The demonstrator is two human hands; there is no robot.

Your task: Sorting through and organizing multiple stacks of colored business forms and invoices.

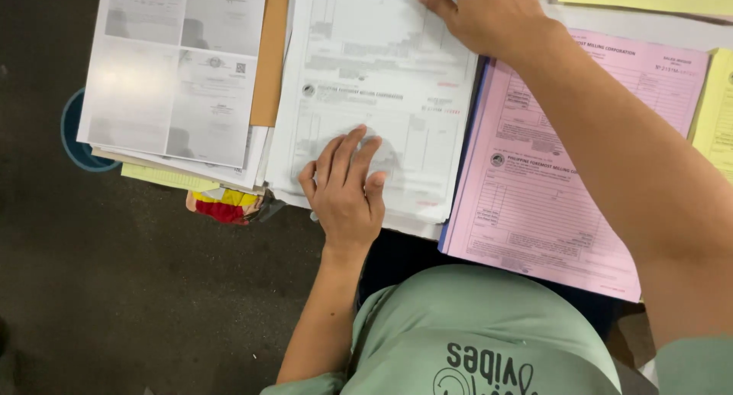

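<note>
A stack of white printed forms (382, 82) lies in the middle of the table. My left hand (345, 187) rests flat on the stack's lower part, fingers spread and pressing the top sheet. My right hand (481, 13) reaches across to the stack's upper right, fingers on the top sheet near its edge. Neither hand has a visible grip around anything. Right of the white stack lies a pile of pink forms (550, 189), partly hidden under my right forearm.
A pile of grey photocopied sheets (172, 74) sits at the left, over a brown folder (269, 51) and a yellow sheet (164, 177). Yellow papers (718, 112) lie at the right edge and top right. A red and yellow packet (225, 206) pokes out below the left pile.
</note>
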